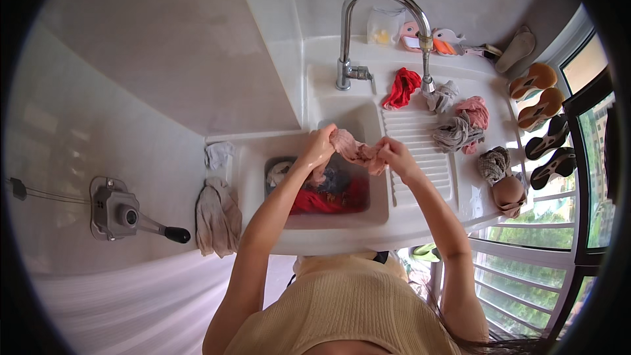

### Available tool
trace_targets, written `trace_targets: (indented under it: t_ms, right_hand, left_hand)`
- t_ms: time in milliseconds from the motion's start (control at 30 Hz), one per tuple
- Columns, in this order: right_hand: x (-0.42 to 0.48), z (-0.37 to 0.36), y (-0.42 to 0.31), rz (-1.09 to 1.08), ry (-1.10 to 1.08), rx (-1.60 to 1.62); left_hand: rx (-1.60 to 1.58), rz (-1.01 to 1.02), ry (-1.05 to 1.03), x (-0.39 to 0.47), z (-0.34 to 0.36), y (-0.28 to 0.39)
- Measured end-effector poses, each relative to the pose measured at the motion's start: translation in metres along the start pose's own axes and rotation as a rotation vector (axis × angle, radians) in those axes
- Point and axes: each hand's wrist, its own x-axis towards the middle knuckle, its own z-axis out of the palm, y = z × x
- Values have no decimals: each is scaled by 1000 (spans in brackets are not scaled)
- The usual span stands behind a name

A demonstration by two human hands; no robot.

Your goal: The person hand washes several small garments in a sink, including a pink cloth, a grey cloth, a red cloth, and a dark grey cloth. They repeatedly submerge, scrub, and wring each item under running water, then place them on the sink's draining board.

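Note:
Between my two hands a wet pink cloth garment (356, 148) is stretched out and twisted above the sink basin (378, 196). My left hand (320, 144) grips one end, with a loose part hanging below it. The other end is bunched in my right hand (396, 157), near the ribbed washboard (420, 177). Under the garment, the basin holds water with a red cloth (320, 201), dark blue fabric (337, 181) and a whitish cloth (279, 173) in it. My forearm covers part of the basin's left side.
A chrome faucet (345, 34) arches over the counter. Beyond the washboard lie a red garment (403, 88), grey cloth (457, 133), pink cloth (474, 111) and a beige bra (508, 192). Shoes (540, 108) line the window side. A towel (218, 217) drapes at left, near a wall-mounted crank (121, 209).

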Motion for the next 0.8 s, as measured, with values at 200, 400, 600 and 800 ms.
trace_targets:
  t_ms: [200,400,600,800]
  right_hand:
    - [18,46,-2,-793,541,-662]
    - [-5,38,-43,-334,292,-492]
    - [-23,35,-79,-379,461,-385]
    - [-42,41,-118,-383,487,-354]
  left_hand:
    - [66,207,-177,2,-11,105]
    - [297,545,-52,-1,-24,92]
    - [549,179,-428,-35,42,-57]
    - [792,292,-655,-76,108,-63]
